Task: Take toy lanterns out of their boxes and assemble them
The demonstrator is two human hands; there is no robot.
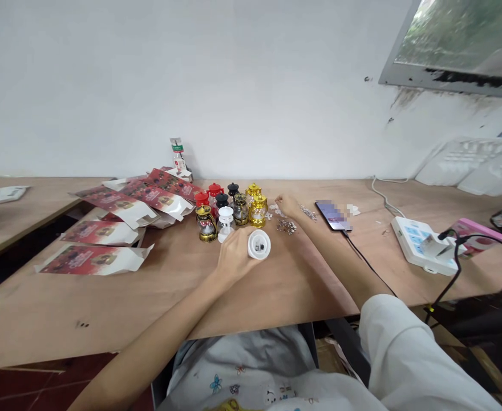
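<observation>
My left hand (pixel 233 254) is closed around a small white lantern (pixel 259 235), tipped so that its round base faces me. A hollow in that base shows small metal parts inside. Out on the table, my right hand (pixel 288 206) has its fingers drawn together at some small white pieces (pixel 269 216); whether anything is between the fingertips is too small to tell. Just below it lies a pile of small metal parts (pixel 286 226). Several mini lanterns stand left of my right hand, among them a gold one (pixel 258 211), a bronze one (pixel 206 224), a white one (pixel 226 222) and a red one (pixel 215 193).
Red and white printed cartons (pixel 97 260) lie in a heap on the left. A bottle (pixel 177 153) stands by the wall. On the right are a phone (pixel 333 215) with a cable, thin metal pieces (pixel 308 213) and a white power strip (pixel 422 245) with plugs and cords.
</observation>
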